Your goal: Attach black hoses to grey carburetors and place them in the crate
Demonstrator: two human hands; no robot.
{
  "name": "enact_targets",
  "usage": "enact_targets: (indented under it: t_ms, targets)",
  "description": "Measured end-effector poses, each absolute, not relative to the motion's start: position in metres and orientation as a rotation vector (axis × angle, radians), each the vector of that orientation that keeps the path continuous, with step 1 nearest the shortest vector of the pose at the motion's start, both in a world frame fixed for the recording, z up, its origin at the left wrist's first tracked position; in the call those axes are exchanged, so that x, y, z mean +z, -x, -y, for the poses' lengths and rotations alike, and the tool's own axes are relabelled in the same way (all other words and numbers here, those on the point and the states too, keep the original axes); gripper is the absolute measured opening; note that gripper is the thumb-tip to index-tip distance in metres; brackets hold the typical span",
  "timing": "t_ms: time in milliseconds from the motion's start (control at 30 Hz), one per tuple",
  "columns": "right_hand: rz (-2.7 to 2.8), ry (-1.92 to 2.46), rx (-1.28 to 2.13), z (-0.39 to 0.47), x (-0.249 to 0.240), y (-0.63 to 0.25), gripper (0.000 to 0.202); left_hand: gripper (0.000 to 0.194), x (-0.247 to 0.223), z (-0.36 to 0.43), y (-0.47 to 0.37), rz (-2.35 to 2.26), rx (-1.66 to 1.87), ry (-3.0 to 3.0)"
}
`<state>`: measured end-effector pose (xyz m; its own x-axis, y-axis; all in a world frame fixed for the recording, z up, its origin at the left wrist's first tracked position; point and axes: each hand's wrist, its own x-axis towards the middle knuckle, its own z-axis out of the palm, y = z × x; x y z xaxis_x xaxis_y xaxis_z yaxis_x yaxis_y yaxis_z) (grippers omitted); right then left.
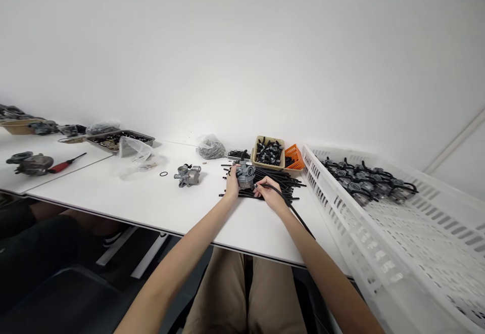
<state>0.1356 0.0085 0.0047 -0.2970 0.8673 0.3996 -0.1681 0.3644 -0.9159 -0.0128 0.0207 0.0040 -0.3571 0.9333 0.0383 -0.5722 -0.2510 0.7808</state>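
A metal carburetor (pixel 246 173) is held at a white table (pixel 151 197), above a spread of loose tubes (pixel 286 178); it is taken here as the centre of the dial, with six o'clock toward the wearer. Its nine o'clock side is grasped by the left hand (pixel 232 182), fingers closed around the body; at four o'clock, one end of a long black tube (pixel 302 219) is pinched in the fingertips of the right hand (pixel 270 191), the rest being left to trail over the hand and on toward the table edge. The step in hand is judged to be the bringing of the tube's end to the lower part of the body; whether the two are touching cannot be told, the spot being partly covered by fingers. For the next move, a firm hold on the body and a straight, close pinch on the tube would seem to be called for, since slack rubber is likely to bend under a push. At nine o'clock, a second carburetor (pixel 188 176) is seen unheld, with a thin black ring (pixel 163 174) beyond it; at one o'clock, black parts are heaped in a beige basket (pixel 267 164), with an orange basket (pixel 299 155) beside it at two; at three, more carburetors with black tubes attached are gathered in a white crate (pixel 339 212).
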Motion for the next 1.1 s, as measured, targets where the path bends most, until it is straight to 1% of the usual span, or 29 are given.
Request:
enact_targets:
  t_ms: [167, 300, 500, 667, 767, 1100]
  targets:
    - [1.387, 0.628, 1.226, -0.016, 0.006, -0.136, 0.038, 0.043, 0.004, -0.016, 0.009, -0.817, 1.764, -0.688]
    - [1.273, 0.656, 1.257, -0.022, 0.002, -0.138, 0.043, 0.042, 0.003, -0.014, 0.007, -0.733, 1.761, -0.754]
    - [1.364, 0.736, 1.137, -0.026, -0.001, -0.141, 0.043, 0.042, -0.002, -0.013, 0.002, -0.709, 1.674, -0.839]
    - [1.288, 0.737, 1.024, -0.029, -0.003, -0.138, 0.047, 0.044, 0.001, -0.009, 0.002, -0.699, 1.635, -0.807]
    - [1.24, 0.699, 1.066, -0.029, -0.005, -0.137, 0.049, 0.046, 0.001, -0.008, 0.001, -0.678, 1.639, -0.754]
    - [1.119, 0.631, 1.358, -0.029, -0.005, -0.139, 0.043, 0.045, 0.002, -0.004, -0.002, -0.652, 1.584, -0.744]
